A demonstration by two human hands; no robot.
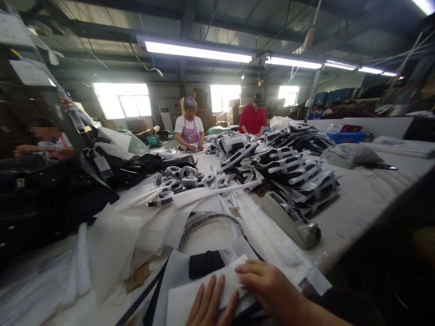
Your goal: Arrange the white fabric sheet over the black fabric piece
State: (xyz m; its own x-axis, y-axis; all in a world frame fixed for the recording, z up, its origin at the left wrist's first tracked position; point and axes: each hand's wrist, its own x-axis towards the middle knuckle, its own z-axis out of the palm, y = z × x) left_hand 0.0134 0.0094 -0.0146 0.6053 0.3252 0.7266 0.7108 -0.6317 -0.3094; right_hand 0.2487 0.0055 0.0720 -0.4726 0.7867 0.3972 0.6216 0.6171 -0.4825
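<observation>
At the bottom edge of my view, both my hands lie on a folded white sheet point(204, 294) at the near end of the table point(360, 199). My left hand point(209, 308) is flat, fingers spread and straight, pressing down on the sheet and gripping nothing. My right hand point(268, 285) is curled over the sheet's right edge, fingertips bent onto the fold; I cannot tell whether it pinches the edge or only rests on it. Just beyond my fingers a black piece point(205, 263) lies partly tucked under the white layers, with a curved grey strap point(210, 222) arcing behind it

As I judge it, the sheet could slide on the loose white wrapping point(136, 226) beneath, since that stack is uneven and slippery-looking, and a flat palm gives me little hold if the fold springs open. The black piece could be dragged along or creased if my right hand pulls the edge sideways. A tape dispenser point(292, 222) sits near my right hand, and a careless sweep of my forearm could knock it off the table's edge. Further out, rolls of tape point(180, 174) and a tall heap of banded black-and-white bundles point(288, 163) crowd the middle; that heap leans and could spill toward my work. Black bags point(44, 194) pile up to the left. Three other people point(189, 129) work well away at the far side
</observation>
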